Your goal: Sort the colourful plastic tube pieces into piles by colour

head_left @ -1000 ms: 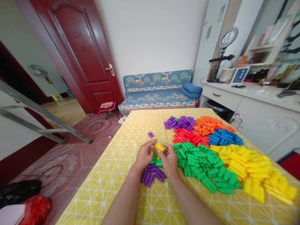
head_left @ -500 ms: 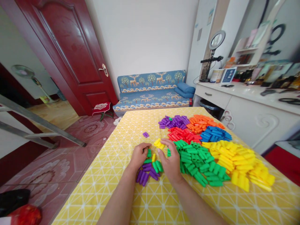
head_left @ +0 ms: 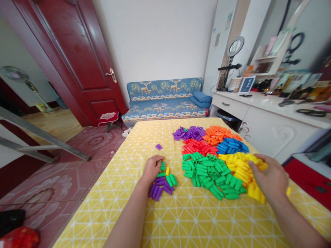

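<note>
My left hand rests on the table with fingers curled and pressed together, beside a small group of green tubes, purple tubes and one yellow tube. What lies in its fingers, if anything, is hidden. On the right, my right hand is at the yellow tube pile, thumb and fingers closed about yellow plastic tubes; the palm side is hidden. Between the hands lies a large heap of green tubes.
Behind the green heap are piles of red, purple, orange and blue tubes. A purple pair lies apart on the yellow patterned tablecloth. A blue sofa and a white dresser stand beyond.
My right hand has moved far right, from beside my left hand to the yellow pile. The yellow tubes between the hands are gone from there. My left hand has stayed nearly in place.
</note>
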Available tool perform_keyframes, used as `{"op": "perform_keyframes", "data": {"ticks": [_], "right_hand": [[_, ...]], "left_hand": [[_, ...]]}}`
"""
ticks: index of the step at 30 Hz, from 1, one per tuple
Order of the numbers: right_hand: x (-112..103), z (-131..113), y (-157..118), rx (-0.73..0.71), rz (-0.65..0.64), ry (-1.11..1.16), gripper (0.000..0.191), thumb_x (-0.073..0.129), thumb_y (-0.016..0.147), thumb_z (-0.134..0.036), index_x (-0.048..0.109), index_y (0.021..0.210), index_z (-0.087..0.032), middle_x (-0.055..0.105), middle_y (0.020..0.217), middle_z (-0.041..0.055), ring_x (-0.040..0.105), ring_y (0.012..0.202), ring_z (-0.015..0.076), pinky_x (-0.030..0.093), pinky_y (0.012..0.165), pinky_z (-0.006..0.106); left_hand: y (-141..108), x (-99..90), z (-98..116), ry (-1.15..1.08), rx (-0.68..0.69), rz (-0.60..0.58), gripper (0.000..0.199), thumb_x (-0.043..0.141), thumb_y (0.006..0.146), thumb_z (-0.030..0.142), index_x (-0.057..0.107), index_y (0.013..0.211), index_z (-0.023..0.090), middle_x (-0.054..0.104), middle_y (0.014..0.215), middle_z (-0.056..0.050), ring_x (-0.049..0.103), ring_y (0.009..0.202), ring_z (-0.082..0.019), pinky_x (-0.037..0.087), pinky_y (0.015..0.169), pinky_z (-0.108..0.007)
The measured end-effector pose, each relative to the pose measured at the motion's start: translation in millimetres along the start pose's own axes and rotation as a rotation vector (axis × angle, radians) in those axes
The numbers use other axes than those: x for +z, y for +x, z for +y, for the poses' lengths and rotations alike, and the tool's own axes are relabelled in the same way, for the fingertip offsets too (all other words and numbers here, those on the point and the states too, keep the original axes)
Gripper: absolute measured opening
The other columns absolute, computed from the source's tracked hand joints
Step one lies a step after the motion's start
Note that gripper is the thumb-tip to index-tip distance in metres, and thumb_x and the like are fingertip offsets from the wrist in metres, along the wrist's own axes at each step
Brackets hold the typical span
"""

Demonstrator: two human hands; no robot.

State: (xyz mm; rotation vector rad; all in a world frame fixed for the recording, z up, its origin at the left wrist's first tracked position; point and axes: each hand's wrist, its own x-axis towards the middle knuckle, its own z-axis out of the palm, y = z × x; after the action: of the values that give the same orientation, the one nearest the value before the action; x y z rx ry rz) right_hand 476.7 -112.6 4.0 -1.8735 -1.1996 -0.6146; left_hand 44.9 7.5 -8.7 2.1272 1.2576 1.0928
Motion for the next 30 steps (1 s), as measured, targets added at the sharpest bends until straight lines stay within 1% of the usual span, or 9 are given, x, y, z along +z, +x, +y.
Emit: {"op": "perform_keyframes", "data": {"ticks": [5, 9, 11, 14, 19, 21, 25, 28, 30], "right_hand": [[-3, -5, -1, -0.071, 0.022, 0.026, 0.032, 0.051, 0.085, -0.053, 0.066, 0.097, -0.026, 0.068, 0.096, 0.0129, 0.061, 0.092, 0.0345, 0.044, 0.079, 0.049], [-17, -60, -12, -0.171, 0.052, 0.232, 0.023, 0.056, 0.086, -0.042, 0.065, 0.099, -0.025, 0.065, 0.114, 0.0113, 0.059, 0.108, 0.0313, 0.040, 0.098, 0.051], [-23, -106, -33, -0.253, -0.074, 0.444, 0.019, 0.057, 0.087, -0.034, 0.064, 0.101, -0.024, 0.064, 0.117, 0.0086, 0.058, 0.110, 0.0266, 0.042, 0.100, 0.047], [-25, -181, -79, -0.398, -0.515, 0.644, 0.028, 0.052, 0.088, -0.024, 0.061, 0.114, -0.025, 0.056, 0.131, 0.0078, 0.054, 0.121, 0.0207, 0.046, 0.101, 0.039], [-7, -268, -127, -0.352, -0.932, 0.500, 0.087, 0.077, 0.065, -0.035, 0.042, 0.143, -0.019, 0.023, 0.157, 0.0161, 0.019, 0.145, 0.0344, 0.025, 0.114, 0.055], [4, -283, -128, -0.345, -0.944, 0.452, 0.094, 0.081, 0.061, -0.039, 0.041, 0.144, -0.019, 0.021, 0.157, 0.0182, 0.015, 0.145, 0.0381, 0.019, 0.114, 0.060], [22, -291, -125, -0.381, -0.813, 0.454, 0.066, 0.074, 0.072, -0.037, 0.054, 0.134, -0.024, 0.033, 0.153, 0.0155, 0.025, 0.142, 0.0376, 0.020, 0.112, 0.062], [29, -287, -126, -0.386, -0.746, 0.495, 0.058, 0.071, 0.075, -0.034, 0.057, 0.130, -0.023, 0.040, 0.149, 0.0145, 0.032, 0.138, 0.0352, 0.026, 0.112, 0.057], [31, -284, -127, -0.355, -0.715, 0.527, 0.057, 0.069, 0.076, -0.031, 0.056, 0.131, -0.021, 0.042, 0.146, 0.0135, 0.034, 0.137, 0.0330, 0.028, 0.113, 0.052]], "left_hand": [[0, 0.3, 0, 0.009, -0.002, -0.001, 0.034, 0.046, 0.080, 0.005, 0.073, 0.098, 0.016, 0.074, 0.093, -0.006, 0.067, 0.087, -0.018, 0.052, 0.081, -0.030], [0, -0.1, 2, 0.014, 0.001, 0.000, 0.033, 0.047, 0.081, 0.005, 0.073, 0.097, 0.016, 0.074, 0.094, -0.006, 0.068, 0.088, -0.018, 0.052, 0.082, -0.030], [0, -0.3, 1, 0.006, -0.003, 0.005, 0.035, 0.046, 0.080, 0.003, 0.073, 0.097, 0.016, 0.074, 0.095, -0.006, 0.068, 0.089, -0.018, 0.052, 0.083, -0.031], [0, 1.2, -1, -0.042, -0.028, 0.015, 0.040, 0.043, 0.076, 0.000, 0.074, 0.096, 0.016, 0.075, 0.095, -0.006, 0.068, 0.090, -0.018, 0.053, 0.085, -0.031], [3, 3.0, 3, -0.386, -0.153, 0.104, 0.031, 0.051, 0.082, 0.014, 0.070, 0.106, 0.016, 0.073, 0.106, -0.009, 0.068, 0.095, -0.020, 0.053, 0.090, -0.036], [7, -2.7, 11, -0.699, -0.227, 0.154, 0.035, 0.056, 0.085, 0.027, 0.064, 0.117, 0.015, 0.069, 0.117, -0.012, 0.067, 0.102, -0.022, 0.053, 0.091, -0.038], [14, -29.7, 25, -1.317, -0.280, 0.382, 0.044, 0.054, 0.087, 0.039, 0.057, 0.125, 0.017, 0.063, 0.126, -0.015, 0.059, 0.118, -0.022, 0.047, 0.101, -0.039], [14, -55.0, 21, -1.383, -0.288, 0.503, 0.043, 0.053, 0.086, 0.043, 0.059, 0.122, 0.019, 0.062, 0.127, -0.014, 0.059, 0.118, -0.021, 0.048, 0.099, -0.038], [9, -69.4, 12, -1.188, -0.374, 0.444, 0.046, 0.051, 0.086, 0.048, 0.060, 0.122, 0.021, 0.065, 0.123, -0.013, 0.064, 0.108, -0.021, 0.051, 0.092, -0.037]]}}
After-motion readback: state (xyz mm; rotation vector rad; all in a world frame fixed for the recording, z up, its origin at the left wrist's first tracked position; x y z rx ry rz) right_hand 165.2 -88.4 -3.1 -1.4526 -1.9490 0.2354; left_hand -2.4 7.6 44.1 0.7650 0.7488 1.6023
